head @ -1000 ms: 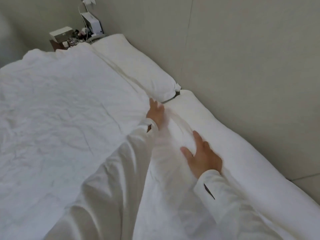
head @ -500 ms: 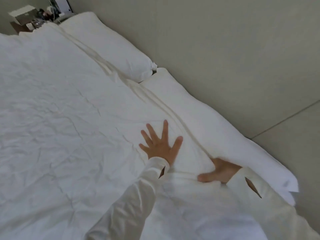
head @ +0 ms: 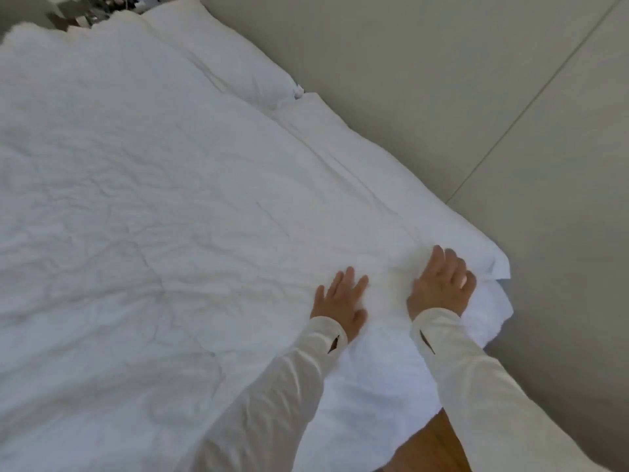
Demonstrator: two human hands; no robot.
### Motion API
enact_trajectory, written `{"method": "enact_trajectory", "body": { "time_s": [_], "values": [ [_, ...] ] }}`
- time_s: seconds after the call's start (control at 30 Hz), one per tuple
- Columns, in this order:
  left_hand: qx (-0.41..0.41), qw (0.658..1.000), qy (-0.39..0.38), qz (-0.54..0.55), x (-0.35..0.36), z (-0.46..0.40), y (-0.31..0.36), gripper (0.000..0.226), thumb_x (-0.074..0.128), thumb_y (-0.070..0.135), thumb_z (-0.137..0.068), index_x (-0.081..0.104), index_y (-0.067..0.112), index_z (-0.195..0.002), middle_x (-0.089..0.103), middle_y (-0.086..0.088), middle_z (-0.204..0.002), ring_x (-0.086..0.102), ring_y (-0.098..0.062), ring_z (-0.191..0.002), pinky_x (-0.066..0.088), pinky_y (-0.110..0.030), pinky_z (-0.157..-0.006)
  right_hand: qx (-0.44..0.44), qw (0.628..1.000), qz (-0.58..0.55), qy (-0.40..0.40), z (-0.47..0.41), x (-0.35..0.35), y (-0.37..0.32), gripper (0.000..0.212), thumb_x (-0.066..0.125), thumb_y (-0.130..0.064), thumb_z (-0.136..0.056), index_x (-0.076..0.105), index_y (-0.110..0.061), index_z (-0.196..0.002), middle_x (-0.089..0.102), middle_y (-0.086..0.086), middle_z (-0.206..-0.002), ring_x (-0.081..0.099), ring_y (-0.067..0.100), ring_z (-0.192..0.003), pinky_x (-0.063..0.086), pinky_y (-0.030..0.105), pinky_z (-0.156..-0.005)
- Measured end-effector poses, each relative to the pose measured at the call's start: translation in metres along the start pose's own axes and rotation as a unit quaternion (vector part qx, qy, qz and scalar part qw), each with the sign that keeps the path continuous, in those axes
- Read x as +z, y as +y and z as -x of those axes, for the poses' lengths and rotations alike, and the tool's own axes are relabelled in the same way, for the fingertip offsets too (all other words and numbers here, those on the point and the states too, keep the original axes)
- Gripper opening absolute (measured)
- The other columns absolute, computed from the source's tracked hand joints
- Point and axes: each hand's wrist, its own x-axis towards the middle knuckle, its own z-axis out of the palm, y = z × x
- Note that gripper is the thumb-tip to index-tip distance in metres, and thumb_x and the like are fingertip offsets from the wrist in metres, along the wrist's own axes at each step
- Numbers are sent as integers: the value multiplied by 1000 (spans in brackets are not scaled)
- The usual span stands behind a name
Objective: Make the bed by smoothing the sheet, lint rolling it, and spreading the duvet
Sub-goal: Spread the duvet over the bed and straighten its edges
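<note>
White crumpled duvet (head: pixel 153 216) covers most of the bed, cotton-looking, full of fine creases and shallow ridges; its far edge runs diagonally toward the wall, its near corner drapes over the bed's edge at bottom right. Beige wall (head: pixel 442 80), smooth, w/ a thin seam line crossing it at right. Two plump white pillows lie end to end along the wall: far pillow (head: pixel 221 59) near the top, near pillow (head: pixel 391 172) running down to a flat pointed corner at right; they're touching or nearly so where they meet.

Long white sleeves (head: pixel 282 386) cover both arms, each w/ a small slit at the cuff. Left hand (head: pixel 340 301) lies flat on the duvet, fingers straight and slightly spread, gripping nothing. Right hand (head: pixel 439 284) is just beside it, on the bunched duvet fabric next to the near pillow's corner; fingers bend downward, but can't tell if they pinch cloth. Blurred clutter (head: pixel 102 8) sits at top left, beyond the bed.
</note>
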Motion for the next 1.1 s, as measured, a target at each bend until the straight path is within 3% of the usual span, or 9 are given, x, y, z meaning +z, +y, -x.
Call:
{"method": "enact_trajectory", "body": {
  "time_s": [0.1,0.3,0.43,0.5,0.6,0.73,0.8,0.97,1.1],
  "values": [
    [-56,997,-8,53,43,57,-12,78,44,25,-95,-11,28,-150,-19,4,-157,-3,-15,-147,9,-33,-118,-196,979,-53,31,73,13,-31,78,58,-6,-67,44,-15,-143,42,13,-148,42,35,-134,14,43,-111],
    [-189,982,-12,4,137,173,-50,66,31,22,-99,-9,18,-151,-19,4,-157,-14,-13,-145,-4,-35,-118,-420,869,8,-262,215,68,-44,67,47,-26,-96,14,-19,-154,13,1,-161,14,20,-147,10,35,-119],
    [-280,959,-3,-31,193,278,-84,89,20,72,-81,-14,25,-149,-20,7,-155,-25,-10,-140,-18,-44,-111,-525,781,129,-313,275,100,-26,92,60,-54,-84,4,-25,-152,2,3,-159,4,29,-146,10,49,-117],
    [-288,955,-4,-67,207,327,-95,112,33,87,-60,8,27,-151,9,0,-159,-16,-17,-144,-11,-50,-113,-551,759,204,-280,290,117,-21,99,63,-49,-84,-8,-31,-151,-11,3,-158,-7,35,-146,4,58,-115],
    [-356,928,8,-107,223,386,-119,126,65,80,-39,20,34,-147,21,-10,-155,11,-32,-144,-5,-59,-112,-570,761,193,-242,286,126,-24,78,59,-25,-90,11,-29,-152,15,9,-157,17,33,-143,22,48,-113],
    [-495,862,99,-41,218,437,-142,69,56,37,-89,19,39,-148,34,5,-151,20,-20,-143,-4,-50,-115,-533,786,102,-296,258,109,-28,53,45,-16,-97,34,-28,-147,43,3,-145,41,21,-131,33,30,-107],
    [-473,878,71,16,221,451,-146,49,44,19,-96,36,32,-143,43,5,-146,31,-17,-139,15,-36,-117,-503,800,112,-306,252,102,-17,53,43,-14,-100,31,-25,-150,37,2,-152,37,19,-137,26,26,-112],
    [-381,909,-162,41,237,471,-115,46,40,45,-98,35,34,-143,42,5,-145,40,-18,-133,31,-28,-107,-480,778,279,-294,276,109,23,24,45,-18,-99,61,-18,-116,61,0,-124,59,15,-110,44,23,-89],
    [-295,941,-110,123,271,485,-118,56,48,45,-95,30,30,-145,32,5,-149,32,-15,-136,26,-29,-110,-382,843,262,-272,324,116,8,37,49,-30,-91,48,-21,-128,51,3,-133,47,20,-121,40,31,-100]
  ]
}}
